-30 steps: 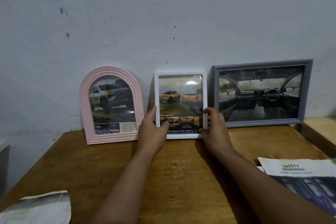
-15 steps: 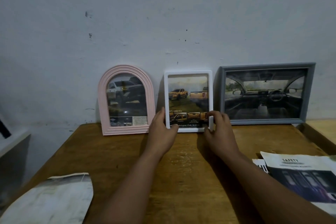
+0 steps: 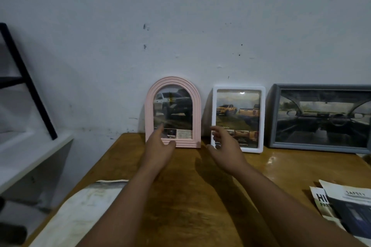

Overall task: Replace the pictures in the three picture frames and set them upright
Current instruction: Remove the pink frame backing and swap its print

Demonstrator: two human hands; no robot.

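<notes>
Head view, single frame. I log three picture frames standing upright at the far edge of the wooden table [image 3: 210, 196], in a row against the pale wall [image 3: 180, 16].

Far left: pink arched frame [image 3: 197, 106], holding a picture of a dark and light pickup with a small text strip at the bottom. Middle: white rectangular frame [image 3: 263, 118], holding a picture of orange pickups over a row of small thumbnails. Far right: grey landscape frame [image 3: 274, 114], cut off by the picture's right edge, holding a car interior seen through the windscreen. Pink and white frames stand just beside each other with a narrow gap; white and grey likewise.

Left hand [image 3: 158, 146] is raised in front of the lower left part of the pink frame, fingers straight and spread, thumb out toward the frame's bottom rail. I cannot tell whether it touches the frame. Right hand [image 3: 226, 150] is in front of the white frame's lower left corner, fingers loosely spread, gripping nothing; contact not clear either.

Near right: printed brochures [image 3: 347, 204] lying flat, one headed SAFETY. Near left: a worn, creased sheet [image 3: 84, 210] at the table edge. Left of the table: a white shelf [image 3: 24, 156] with a black slanted bar [image 3: 26, 78] above it.
</notes>
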